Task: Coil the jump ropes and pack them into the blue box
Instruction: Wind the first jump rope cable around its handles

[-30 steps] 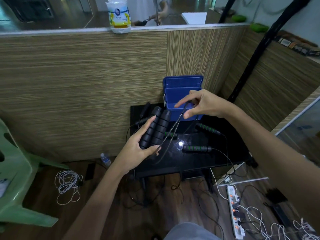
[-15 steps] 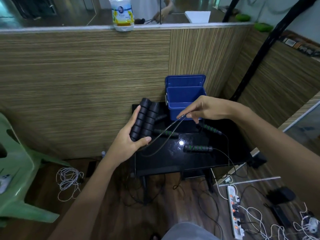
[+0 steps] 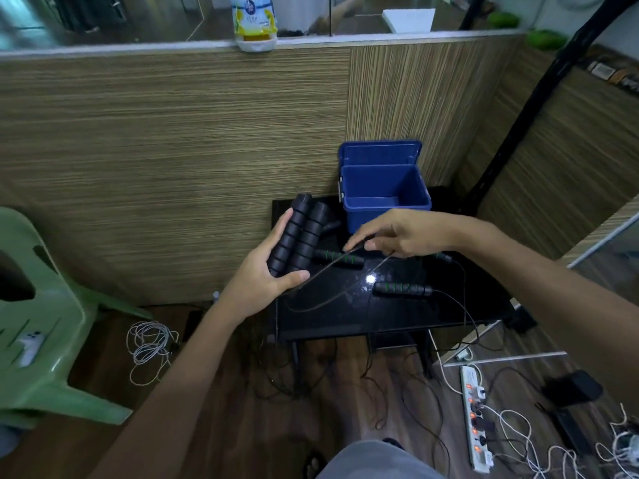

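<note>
My left hand grips two black ribbed jump rope handles side by side, above the left edge of a small black table. Their thin black rope runs from the handles to my right hand, which pinches it just in front of the blue box. The box stands open on the back of the table, its lid up. Two green-striped black handles of other ropes lie on the table, with cords trailing off the right edge.
A wood-grain partition rises behind the table, with a bottle on its ledge. A green plastic chair stands at the left. On the floor lie a white cable bundle, black cords and a power strip.
My left hand moved the two handles up and left. My right hand came down and left along the rope, away from the box's opening.
</note>
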